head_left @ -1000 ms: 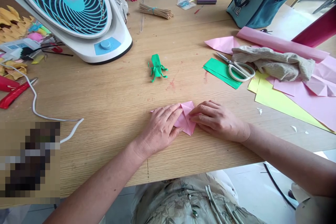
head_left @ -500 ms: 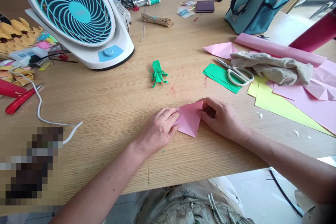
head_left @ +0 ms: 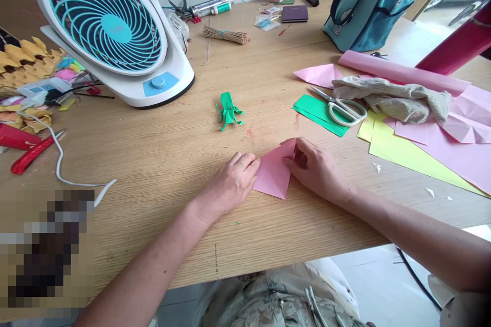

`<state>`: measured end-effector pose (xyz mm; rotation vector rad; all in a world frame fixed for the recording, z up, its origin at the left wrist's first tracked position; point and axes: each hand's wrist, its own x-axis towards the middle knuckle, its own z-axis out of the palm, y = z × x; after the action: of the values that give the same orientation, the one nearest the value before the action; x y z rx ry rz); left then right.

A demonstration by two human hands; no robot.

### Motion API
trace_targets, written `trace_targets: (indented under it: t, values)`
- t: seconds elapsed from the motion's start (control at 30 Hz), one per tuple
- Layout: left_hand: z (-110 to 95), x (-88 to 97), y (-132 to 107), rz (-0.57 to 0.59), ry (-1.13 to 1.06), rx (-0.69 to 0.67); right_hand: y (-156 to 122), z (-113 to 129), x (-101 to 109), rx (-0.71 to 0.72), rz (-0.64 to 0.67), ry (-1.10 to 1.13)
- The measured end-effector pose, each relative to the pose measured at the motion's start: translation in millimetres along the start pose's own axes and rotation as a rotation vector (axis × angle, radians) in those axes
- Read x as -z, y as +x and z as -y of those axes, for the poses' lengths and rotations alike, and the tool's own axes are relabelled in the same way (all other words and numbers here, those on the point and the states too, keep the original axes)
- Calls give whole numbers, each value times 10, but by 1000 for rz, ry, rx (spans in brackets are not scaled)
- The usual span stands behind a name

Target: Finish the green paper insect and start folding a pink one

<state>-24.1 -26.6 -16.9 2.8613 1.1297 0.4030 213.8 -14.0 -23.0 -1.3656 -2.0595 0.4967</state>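
Observation:
A folded pink paper (head_left: 274, 173) lies on the wooden table (head_left: 161, 153) near its front edge, shaped like a kite. My left hand (head_left: 230, 184) rests flat beside it, its fingertips pressing the paper's left corner. On the right, my right hand (head_left: 312, 168) pinches the paper's upper right edge between curled fingers. A small green origami figure (head_left: 228, 110) stands on the table just beyond the paper.
A white and teal fan (head_left: 111, 36) stands at the back left, its white cord (head_left: 61, 163) trailing forward. Scissors (head_left: 339, 107) lie on green paper (head_left: 318, 112) beside a beige cloth (head_left: 391, 99), pink and yellow sheets (head_left: 414, 148) and a teal bag (head_left: 368, 5).
The pink paper was turned over to show a smooth face. My right hand shifted from pressing its top to pinching its right edge; my left hand drew back to the left corner.

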Motion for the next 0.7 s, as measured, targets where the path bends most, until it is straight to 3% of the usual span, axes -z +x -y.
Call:
trace_targets:
  t: [0.27,0.43,0.7]
  values:
    - [64,49,37,2,-46,-21,111,-103,-7,-148,-30,24]
    - [87,49,27,-30,-38,-47,145,-142,15,-166,-32,94]
    - [93,93,40,41,34,-76,140,-123,6,-174,-39,109]
